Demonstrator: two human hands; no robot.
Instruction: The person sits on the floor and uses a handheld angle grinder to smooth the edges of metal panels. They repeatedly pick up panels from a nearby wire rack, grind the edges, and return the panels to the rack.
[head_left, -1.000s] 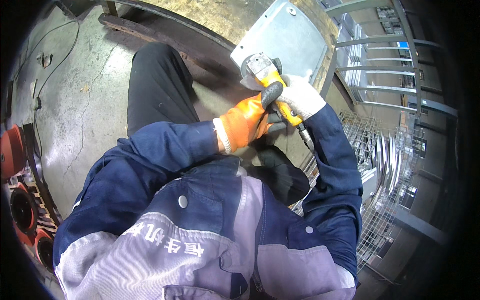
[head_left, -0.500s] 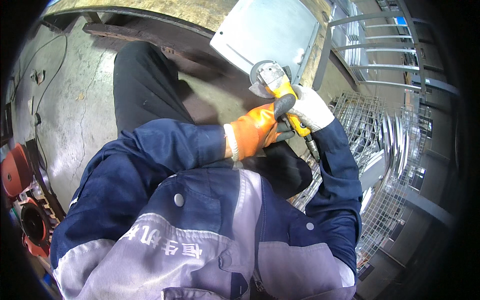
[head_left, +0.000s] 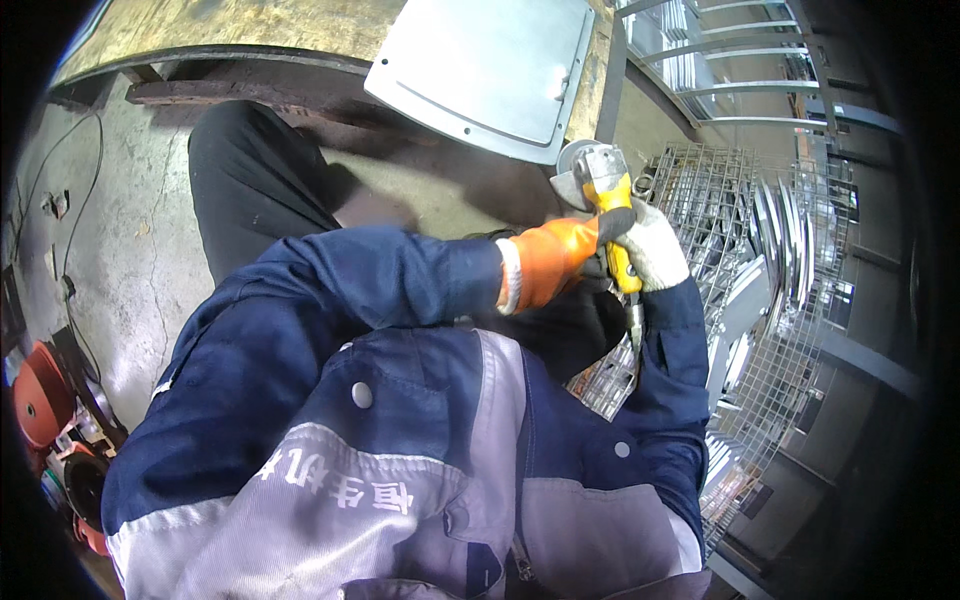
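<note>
A yellow angle grinder with a silver head and a grey disc guard is held between my two hands, disc end pointing away from me. My left hand, in an orange glove with dark fingertips, is closed around the grinder body from the left. From the other side my right hand, in a white glove, grips the same body; its fingers are partly hidden. A hose fitting runs from the tool's rear toward my right sleeve. Just beyond the disc lies a flat grey metal panel with rounded corners and small holes.
The panel rests on a worn wooden bench. Wire mesh baskets with stacked metal sheets stand to my right, below a metal rack. At lower left are red round parts; a black cable crosses the concrete floor.
The grinder has moved right and slightly toward me, from over the panel to beside its near right corner. My left fingers, partly stretched out before, now wrap the tool more closely.
</note>
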